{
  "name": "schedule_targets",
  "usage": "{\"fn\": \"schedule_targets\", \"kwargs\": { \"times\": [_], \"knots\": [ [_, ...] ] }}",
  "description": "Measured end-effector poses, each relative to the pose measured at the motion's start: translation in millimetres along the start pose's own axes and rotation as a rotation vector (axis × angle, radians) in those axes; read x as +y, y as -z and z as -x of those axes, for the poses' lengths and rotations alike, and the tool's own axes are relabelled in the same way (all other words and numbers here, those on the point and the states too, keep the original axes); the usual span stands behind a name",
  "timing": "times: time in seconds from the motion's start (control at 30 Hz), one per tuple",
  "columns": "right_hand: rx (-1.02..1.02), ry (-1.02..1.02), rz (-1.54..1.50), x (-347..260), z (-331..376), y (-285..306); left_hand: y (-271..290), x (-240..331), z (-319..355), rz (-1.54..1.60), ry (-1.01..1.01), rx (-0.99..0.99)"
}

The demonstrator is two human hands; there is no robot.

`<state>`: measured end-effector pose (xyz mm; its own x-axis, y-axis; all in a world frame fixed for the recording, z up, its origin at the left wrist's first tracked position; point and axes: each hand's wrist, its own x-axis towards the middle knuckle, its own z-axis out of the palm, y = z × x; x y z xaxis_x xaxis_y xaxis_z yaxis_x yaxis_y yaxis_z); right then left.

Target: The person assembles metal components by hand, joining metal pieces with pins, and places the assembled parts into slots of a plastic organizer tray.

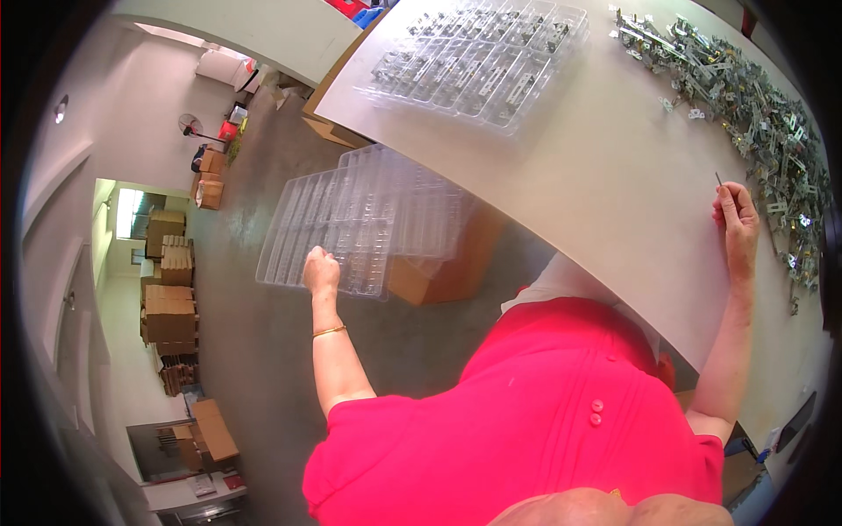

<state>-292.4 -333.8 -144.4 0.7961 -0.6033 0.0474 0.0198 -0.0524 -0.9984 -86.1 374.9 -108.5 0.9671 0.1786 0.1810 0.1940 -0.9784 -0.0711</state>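
My left hand point(322, 270) is closed on the near edge of a clear plastic compartment tray point(303, 219), held out to the left of the table. The compartments I can see in it look bare. My right hand point(737, 215) is over the right side of the white table point(596, 175), pinching a thin, dark, pin-like piece point(718, 179) whose exact kind I cannot make out. Just beyond that hand spreads a long heap of small metal parts point(745, 105). A second clear tray point(517, 114) rests on the table's far left, its compartments holding similar metal parts.
More clear trays point(430, 210) sit on a cardboard box point(452, 272) beside the table, behind the held tray. The table's left edge runs diagonally toward me. Across the grey floor point(263, 351), cardboard boxes point(171, 311) are stacked along the left wall, and a fan point(189, 124) stands farther back.
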Motion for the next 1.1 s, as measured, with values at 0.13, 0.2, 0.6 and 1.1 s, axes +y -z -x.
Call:
{"fn": "schedule_targets", "kwargs": {
  "times": [0.13, 0.2, 0.6, 1.1],
  "knots": [
    [0.003, 0.029, -0.004, -1.1, -1.8, 3.2, 12.8, -35.2, -4.1, 0.091, 0.098, 0.072],
    [-0.001, 0.004, -0.047, 2.5, -4.4, 2.5, 18.4, -49.7, -8.5, 0.236, 0.129, 0.109],
    [0.044, 0.025, -0.035, -4.6, 3.8, -6.1, 97.1, 106.8, -62.6, 0.607, -0.181, 0.272],
    [0.052, -0.038, -0.033, -23.4, 11.3, -11.5, 101.4, 328.9, -129.2, 0.498, -0.561, 0.089]
  ]
}}
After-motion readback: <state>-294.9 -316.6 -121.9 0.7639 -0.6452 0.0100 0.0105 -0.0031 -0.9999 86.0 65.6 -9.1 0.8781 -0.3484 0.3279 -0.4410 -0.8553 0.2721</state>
